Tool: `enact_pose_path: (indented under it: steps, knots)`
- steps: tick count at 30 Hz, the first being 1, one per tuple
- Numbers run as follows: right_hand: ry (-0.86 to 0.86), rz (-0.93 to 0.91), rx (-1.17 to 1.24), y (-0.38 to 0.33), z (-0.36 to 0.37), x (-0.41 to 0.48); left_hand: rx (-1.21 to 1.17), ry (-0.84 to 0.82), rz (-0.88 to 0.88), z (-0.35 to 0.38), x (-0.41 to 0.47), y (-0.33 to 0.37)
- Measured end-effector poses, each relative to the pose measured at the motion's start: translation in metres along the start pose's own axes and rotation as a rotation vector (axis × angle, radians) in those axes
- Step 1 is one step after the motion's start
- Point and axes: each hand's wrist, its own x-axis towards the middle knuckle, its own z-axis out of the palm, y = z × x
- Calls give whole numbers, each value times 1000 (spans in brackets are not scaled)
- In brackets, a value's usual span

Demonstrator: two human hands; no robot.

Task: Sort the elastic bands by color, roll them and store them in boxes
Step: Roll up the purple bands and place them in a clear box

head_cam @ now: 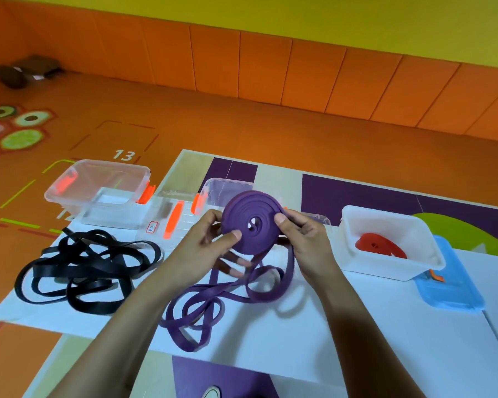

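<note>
Well left of the purple roll point(252, 222), tangled on the desk point(299, 334): black bands point(81, 271). Clamped on the roll's left edge, left hand point(204, 245); on its right edge, right hand point(305, 239). Below the roll, unrolled tail point(202, 308) on the desk. Right of it, red roll point(380, 245) inside white box point(414, 262).

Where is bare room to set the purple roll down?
Bare white surface lies in front of the white box, between the blue lid and the loose purple band. Crowded: black bands on the left, clear boxes at the far edge.
</note>
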Motion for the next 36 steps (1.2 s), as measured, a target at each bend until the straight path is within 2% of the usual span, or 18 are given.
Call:
enact_pose_path:
  steps: [3, 5, 9, 12, 17, 23, 28, 30, 32, 34, 36]
  knots:
    - [-62, -8, -96, 1, -7, -1, 383, 20, -1, -16, -1, 2]
    - [-128, -4, -180, 0, -8, -2, 494, 63, 48, -23, -1, 4]
    - [-238, 30, -257, -3, -3, -4, 459, -69, 48, -33, 3, 3]
    - [-200, 36, -219, -1, 1, -4, 413, -113, 59, -35, 5, -4]
    - [-56, 96, -89, 13, 7, -2, 291, 3, 97, -31, 10, -18]
    - [9, 142, -29, 26, 22, -5, -5, 177, 73, -34, 20, -29]
    - [76, 130, -56, 33, 39, -3, -212, 165, -36, -30, 22, -33]
    - [75, 145, -95, 35, 41, -3, -158, 145, -115, -37, 22, -35]
    - [77, 172, -145, 39, 39, -4, 31, 117, -164, -50, 22, -39]
    - [48, 192, -239, 43, 36, -3, 197, 117, -155, -63, 20, -42]
    - [0, 197, -323, 44, 36, -2, 261, 111, -133, -73, 19, -45]
